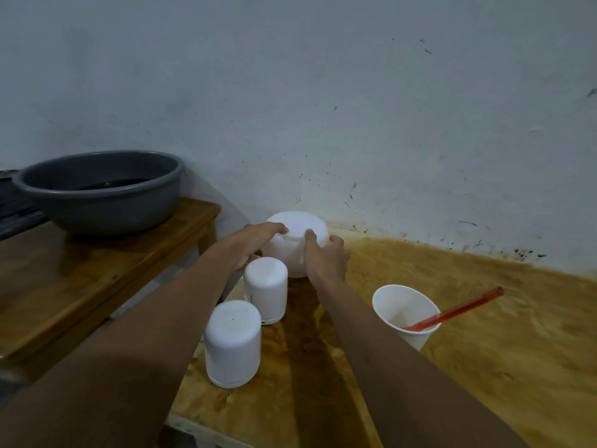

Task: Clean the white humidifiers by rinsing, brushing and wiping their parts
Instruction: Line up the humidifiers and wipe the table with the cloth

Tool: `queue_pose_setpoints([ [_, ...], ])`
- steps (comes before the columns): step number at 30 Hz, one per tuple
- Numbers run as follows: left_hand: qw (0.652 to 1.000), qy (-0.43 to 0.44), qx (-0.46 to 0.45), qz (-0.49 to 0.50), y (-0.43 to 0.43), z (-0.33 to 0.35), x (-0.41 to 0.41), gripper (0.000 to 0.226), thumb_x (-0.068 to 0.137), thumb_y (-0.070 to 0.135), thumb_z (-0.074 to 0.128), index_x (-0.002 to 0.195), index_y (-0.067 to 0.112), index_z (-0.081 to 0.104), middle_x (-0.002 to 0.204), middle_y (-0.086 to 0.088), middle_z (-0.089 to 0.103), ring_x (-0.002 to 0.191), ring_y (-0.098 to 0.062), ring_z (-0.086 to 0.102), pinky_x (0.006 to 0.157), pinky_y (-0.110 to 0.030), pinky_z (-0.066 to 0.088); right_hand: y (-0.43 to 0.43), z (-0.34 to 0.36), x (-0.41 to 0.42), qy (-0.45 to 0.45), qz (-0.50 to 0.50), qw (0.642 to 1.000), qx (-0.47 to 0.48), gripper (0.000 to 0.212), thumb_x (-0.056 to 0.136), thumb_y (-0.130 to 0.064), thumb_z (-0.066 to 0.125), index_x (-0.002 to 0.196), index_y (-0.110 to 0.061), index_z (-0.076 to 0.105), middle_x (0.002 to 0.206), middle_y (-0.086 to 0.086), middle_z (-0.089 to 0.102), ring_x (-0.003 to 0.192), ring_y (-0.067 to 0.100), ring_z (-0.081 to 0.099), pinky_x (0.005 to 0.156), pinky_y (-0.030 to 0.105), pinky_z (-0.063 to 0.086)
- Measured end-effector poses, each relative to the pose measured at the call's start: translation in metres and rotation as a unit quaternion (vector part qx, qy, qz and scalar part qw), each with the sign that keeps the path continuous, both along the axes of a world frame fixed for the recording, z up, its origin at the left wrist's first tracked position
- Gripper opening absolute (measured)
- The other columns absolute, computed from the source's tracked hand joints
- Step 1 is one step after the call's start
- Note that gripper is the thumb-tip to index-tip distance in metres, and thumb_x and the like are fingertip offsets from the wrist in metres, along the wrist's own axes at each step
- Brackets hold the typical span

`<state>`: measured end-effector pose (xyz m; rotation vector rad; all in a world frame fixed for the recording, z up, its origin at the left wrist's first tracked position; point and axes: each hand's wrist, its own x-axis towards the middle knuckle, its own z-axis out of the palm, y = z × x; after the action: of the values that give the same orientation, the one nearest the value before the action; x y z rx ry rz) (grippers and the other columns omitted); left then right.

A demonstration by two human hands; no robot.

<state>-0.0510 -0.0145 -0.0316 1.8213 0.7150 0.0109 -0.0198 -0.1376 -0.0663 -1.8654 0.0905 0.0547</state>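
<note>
Three white humidifiers stand in a row on the plywood table (484, 334). The farthest one, a round wide humidifier (298, 231), sits near the wall. My left hand (255, 245) grips its left side, fingers curled over the top edge. My right hand (326, 257) grips its right side, thumb on top. A tall cylindrical humidifier (265, 286) stands just in front of it. A second cylindrical humidifier (233, 342) stands nearest me, under my left forearm.
A white paper cup (403, 310) holding a red-handled brush (458, 310) stands to the right of my right arm. A grey basin (100, 192) with dark water rests on a lower wooden table (80, 286) at left. The stained wall is close behind.
</note>
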Motion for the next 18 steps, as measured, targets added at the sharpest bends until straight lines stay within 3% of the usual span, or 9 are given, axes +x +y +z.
queue_pose_setpoints([
  [3, 0.998, -0.018, 0.032, 0.042, -0.005, 0.001, 0.002, 0.073, 0.087, 0.046, 0.066, 0.144, 0.011, 0.039, 0.131, -0.014, 0.054, 0.092, -0.027, 0.058, 0.059, -0.031, 0.044, -0.005, 0.005, -0.009, -0.009, 0.021, 1.0, -0.008, 0.059, 0.098, -0.045, 0.047, 0.149, -0.02, 0.029, 0.146, 0.009, 0.035, 0.125, 0.031, 0.047, 0.094, 0.04, 0.048],
  [6, 0.989, -0.035, 0.127, 0.066, -0.011, 0.006, -0.002, 0.077, 0.086, 0.042, 0.068, 0.146, 0.009, 0.032, 0.14, -0.015, 0.047, 0.115, -0.034, 0.053, 0.076, -0.035, 0.045, -0.012, 0.013, -0.025, -0.021, 0.064, 0.997, -0.031, 0.058, 0.1, -0.032, 0.045, 0.151, -0.019, 0.023, 0.147, 0.01, 0.032, 0.126, 0.031, 0.045, 0.093, 0.039, 0.047],
  [8, 0.977, -0.083, 0.185, 0.067, -0.019, 0.014, -0.009, 0.068, 0.089, 0.037, 0.067, 0.143, 0.01, 0.036, 0.14, -0.014, 0.046, 0.119, -0.032, 0.051, 0.08, -0.034, 0.044, -0.019, 0.019, -0.04, -0.039, 0.095, 0.993, -0.056, 0.056, 0.099, -0.025, 0.044, 0.151, -0.019, 0.023, 0.147, 0.01, 0.03, 0.126, 0.031, 0.044, 0.093, 0.039, 0.048],
  [11, 0.966, -0.166, 0.188, 0.056, -0.036, 0.035, -0.021, 0.049, 0.091, 0.036, 0.065, 0.131, 0.014, 0.049, 0.133, -0.009, 0.052, 0.108, -0.022, 0.052, 0.082, -0.03, 0.043, -0.035, 0.029, -0.062, -0.07, 0.126, 0.986, -0.086, 0.05, 0.099, -0.017, 0.046, 0.147, -0.017, 0.031, 0.145, 0.009, 0.036, 0.12, 0.029, 0.05, 0.08, 0.03, 0.048],
  [16, 0.955, -0.267, 0.13, -0.003, -0.075, 0.062, -0.053, 0.013, 0.095, 0.031, 0.061, 0.101, 0.02, 0.063, 0.103, 0.002, 0.066, 0.092, -0.017, 0.063, 0.076, -0.027, 0.05, -0.074, 0.038, -0.103, -0.117, 0.153, 0.97, -0.152, 0.035, 0.098, -0.024, 0.053, 0.132, -0.016, 0.055, 0.129, 0.005, 0.06, 0.103, 0.021, 0.061, 0.075, 0.028, 0.046],
  [18, 0.95, -0.293, 0.102, -0.026, -0.097, 0.063, -0.071, 0.01, 0.097, 0.024, 0.057, 0.094, 0.022, 0.066, 0.096, 0.002, 0.07, 0.083, -0.015, 0.067, 0.071, -0.024, 0.051, -0.099, 0.04, -0.124, -0.146, 0.163, 0.956, -0.195, 0.03, 0.097, -0.027, 0.054, 0.125, -0.019, 0.062, 0.118, 0.001, 0.067, 0.095, 0.018, 0.064, 0.075, 0.029, 0.049],
])
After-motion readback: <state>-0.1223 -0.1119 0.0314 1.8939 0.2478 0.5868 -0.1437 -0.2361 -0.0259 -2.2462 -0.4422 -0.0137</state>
